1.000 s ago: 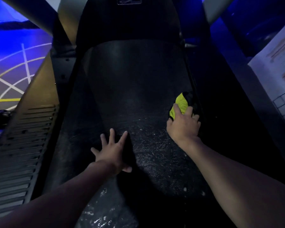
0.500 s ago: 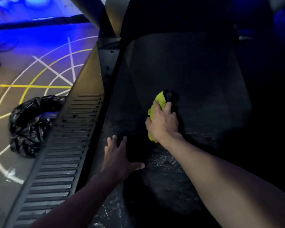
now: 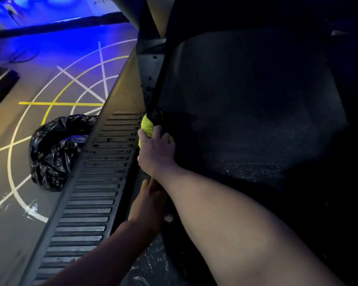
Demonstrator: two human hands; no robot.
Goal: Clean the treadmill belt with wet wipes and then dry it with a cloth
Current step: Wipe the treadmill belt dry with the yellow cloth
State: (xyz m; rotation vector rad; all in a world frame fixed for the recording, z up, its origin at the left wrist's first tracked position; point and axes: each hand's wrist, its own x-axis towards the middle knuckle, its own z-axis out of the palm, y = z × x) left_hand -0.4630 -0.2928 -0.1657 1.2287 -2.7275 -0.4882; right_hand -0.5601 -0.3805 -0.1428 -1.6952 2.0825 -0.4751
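**Drying at the belt edge, cloth close to the rail**

Head view: presses the bunched yellow cloth (image 3: pixel 146 125) onto the left edge of the treadmill belt (image 3: pixel 246 120), just beside the slatted side rail (image 3: pixel 95 193), with the right grip (image 3: pixel 156 150) clamped around it. Rests the left grip (image 3: pixel 151 203) on the belt nearer the body, fingers (image 3: pixel 146 183) apart and seemingly flat, partly hidden under the right forearm (image 3: pixel 215 203). Could catch the cloth between belt and rail, or drag the dark crumbs (image 3: pixel 148 87) lying there back onto the belt. Could also slip on the wet shine (image 3: pixel 151 263) near the left grip
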